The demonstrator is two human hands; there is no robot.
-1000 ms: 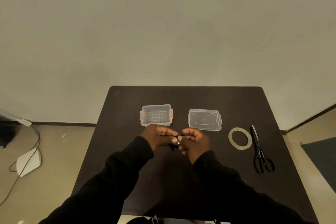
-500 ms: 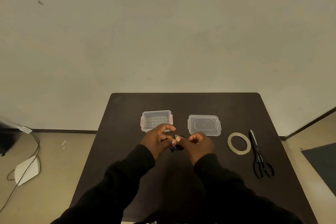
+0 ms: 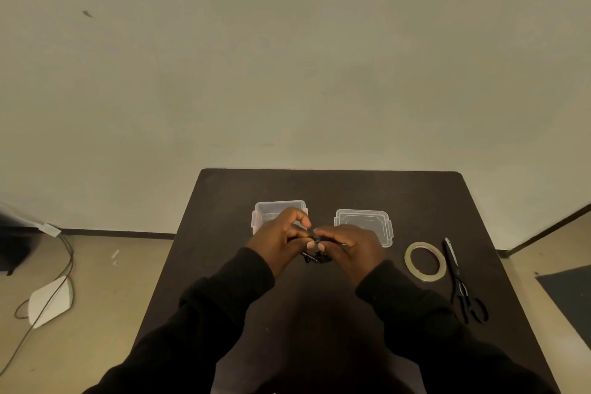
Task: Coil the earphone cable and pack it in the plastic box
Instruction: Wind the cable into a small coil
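Note:
A black earphone cable is bunched between my two hands above the middle of the dark table. My left hand pinches it from the left, my right hand from the right, fingertips almost touching. Most of the cable is hidden by my fingers; a short piece hangs below them. The clear plastic box stands open just behind my left hand, which covers its near side. Its clear lid lies flat to the right, partly behind my right hand.
A roll of clear tape lies right of my hands. Black scissors lie beside it near the table's right edge. On the floor to the left are a white object and a cable.
Both hands have moved slightly away from me toward the box and lid while working the cable. The camera view has shifted a little.

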